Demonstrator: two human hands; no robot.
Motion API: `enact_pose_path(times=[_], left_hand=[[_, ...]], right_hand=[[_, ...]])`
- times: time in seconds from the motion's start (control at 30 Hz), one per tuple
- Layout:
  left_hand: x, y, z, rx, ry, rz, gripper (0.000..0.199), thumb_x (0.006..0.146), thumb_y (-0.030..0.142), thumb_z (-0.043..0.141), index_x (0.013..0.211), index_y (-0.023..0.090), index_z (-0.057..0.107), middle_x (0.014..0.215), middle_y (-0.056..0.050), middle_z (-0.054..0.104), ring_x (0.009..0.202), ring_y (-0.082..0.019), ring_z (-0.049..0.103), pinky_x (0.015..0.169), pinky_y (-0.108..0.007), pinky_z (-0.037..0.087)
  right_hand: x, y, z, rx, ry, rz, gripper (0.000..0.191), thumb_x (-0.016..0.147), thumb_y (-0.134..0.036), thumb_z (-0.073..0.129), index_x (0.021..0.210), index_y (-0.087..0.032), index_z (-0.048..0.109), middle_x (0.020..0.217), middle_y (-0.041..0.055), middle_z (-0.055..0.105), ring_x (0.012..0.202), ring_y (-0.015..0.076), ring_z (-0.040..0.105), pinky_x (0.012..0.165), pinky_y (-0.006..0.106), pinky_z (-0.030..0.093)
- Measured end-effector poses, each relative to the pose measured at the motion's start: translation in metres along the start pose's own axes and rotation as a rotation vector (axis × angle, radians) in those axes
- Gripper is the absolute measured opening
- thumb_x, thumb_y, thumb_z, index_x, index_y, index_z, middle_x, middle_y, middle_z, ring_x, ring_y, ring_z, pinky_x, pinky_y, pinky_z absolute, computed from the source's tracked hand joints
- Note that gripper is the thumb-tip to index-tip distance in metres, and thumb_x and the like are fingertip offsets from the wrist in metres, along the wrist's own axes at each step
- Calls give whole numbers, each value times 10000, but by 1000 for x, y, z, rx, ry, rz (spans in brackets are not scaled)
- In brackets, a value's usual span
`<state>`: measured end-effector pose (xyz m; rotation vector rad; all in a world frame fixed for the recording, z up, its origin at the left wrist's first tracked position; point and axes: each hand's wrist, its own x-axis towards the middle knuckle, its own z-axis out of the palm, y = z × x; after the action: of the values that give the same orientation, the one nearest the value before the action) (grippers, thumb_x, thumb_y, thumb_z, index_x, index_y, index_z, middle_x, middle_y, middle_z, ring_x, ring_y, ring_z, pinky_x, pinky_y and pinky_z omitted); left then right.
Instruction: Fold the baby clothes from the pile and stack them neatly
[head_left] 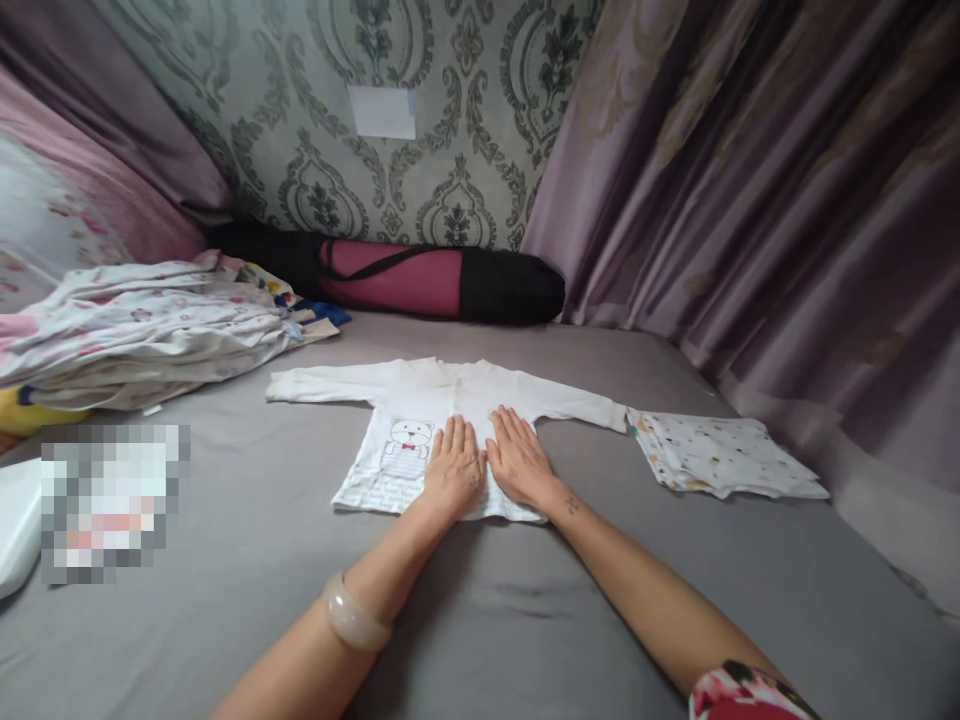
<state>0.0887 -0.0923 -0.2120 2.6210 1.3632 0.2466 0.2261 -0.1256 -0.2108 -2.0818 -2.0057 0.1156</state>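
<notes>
A small white long-sleeved shirt [405,400] lies spread flat on the grey sheet [480,620], its sleeves stretched out to both sides. A bear with a red bow tie is printed on its front, at the left of the view. Palm down, my left hand [456,468] rests on the middle of the shirt beside the bear print. Close on its right, my right hand [517,460] also lies flat on the fabric. Fingers of both hands are stretched out and point away from me. Neither hand grips anything; they cover part of the shirt's front.
A heap of light patterned clothes [150,320] lies at the left. Folded white printed fabric [727,455] touches the right sleeve's cuff. A long maroon and black bag [397,280] lies along the wall. A blurred-out item [112,505] is at the left; a purple curtain [720,180] hangs right.
</notes>
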Motion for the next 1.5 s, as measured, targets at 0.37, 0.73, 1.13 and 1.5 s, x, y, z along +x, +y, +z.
enact_pose_path(times=[0.37, 0.73, 1.13, 1.5], left_hand=[[10, -3, -8, -170, 174, 5, 500, 998, 349, 244, 1373, 103, 466, 1445, -176, 470, 1399, -289, 349, 1131, -524, 276], [8, -12, 4, -159, 225, 68, 441, 990, 261, 247, 1344, 172, 494, 1378, -164, 545, 1344, -282, 432, 1099, -626, 253], [4, -6, 6, -117, 245, 167, 374, 955, 243, 362, 1300, 171, 485, 1371, -164, 553, 1323, -289, 461, 1110, -598, 255], [14, -5, -24, 8, -3, 207, 233, 924, 224, 445, 1127, 200, 557, 1261, -133, 618, 1206, -283, 546, 1077, -627, 245]], right_hand=[[-39, -28, -9, 71, -79, -141, 625, 989, -363, 277, 1528, -64, 177, 1578, 171, 193, 1473, 260, 105, 1197, 488, 144], [-17, -6, -34, 423, -169, -108, 483, 953, -364, 423, 1402, -197, 483, 1444, 100, 490, 1350, 220, 424, 1125, 404, 326], [22, 150, -90, -52, 93, 837, 416, 826, -77, 446, 1156, -159, 685, 1205, 172, 653, 1160, 308, 579, 942, 422, 446], [29, 159, -75, -88, 51, 920, 370, 819, -90, 489, 1121, -155, 693, 1274, 205, 580, 1276, 348, 431, 990, 511, 356]])
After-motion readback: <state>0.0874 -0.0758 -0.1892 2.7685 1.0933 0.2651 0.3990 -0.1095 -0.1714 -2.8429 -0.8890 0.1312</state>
